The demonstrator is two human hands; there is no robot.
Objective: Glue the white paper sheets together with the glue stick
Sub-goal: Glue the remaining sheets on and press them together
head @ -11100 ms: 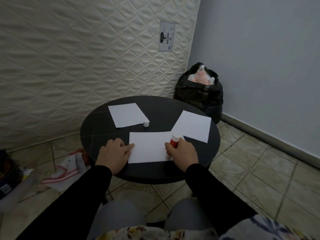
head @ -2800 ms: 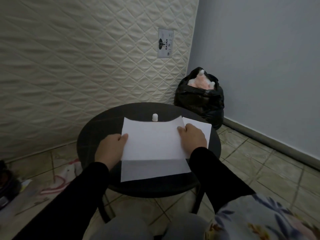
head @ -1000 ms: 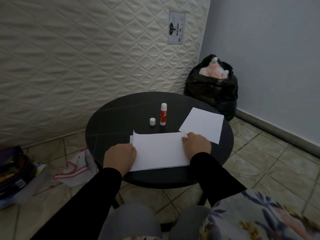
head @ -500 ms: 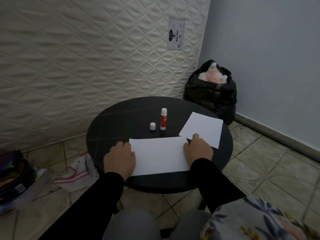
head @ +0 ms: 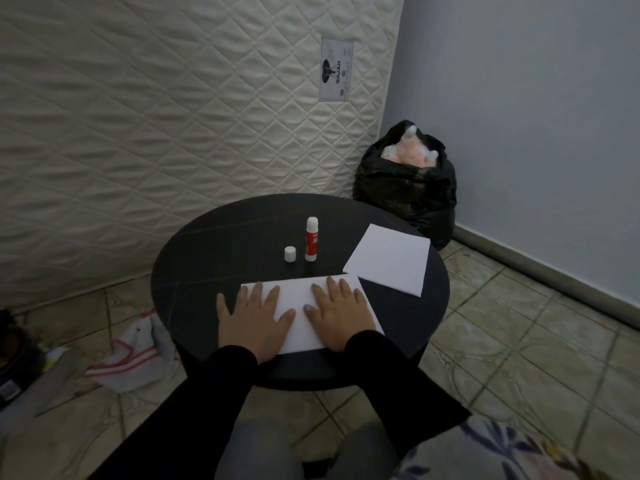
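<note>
Paper sheets (head: 301, 315) now pressed flat, both hands splayed on them | glue stick (head: 311, 239) behind, uncapped, ungripped | bond setting

A single head-worn camera looks forward and steeply down from close above the round surface (head: 194, 271), which fills mid-frame; mattress (head: 156, 116) upper left, wall (head: 536, 116) upper right.

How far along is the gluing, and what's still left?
Done, it seems: one sheet laid on another, the stack near the table edge. In hand: left hand and right hand press it flat. Left: the loose sheet; the glue stick stands uncapped beside its cap.
</note>
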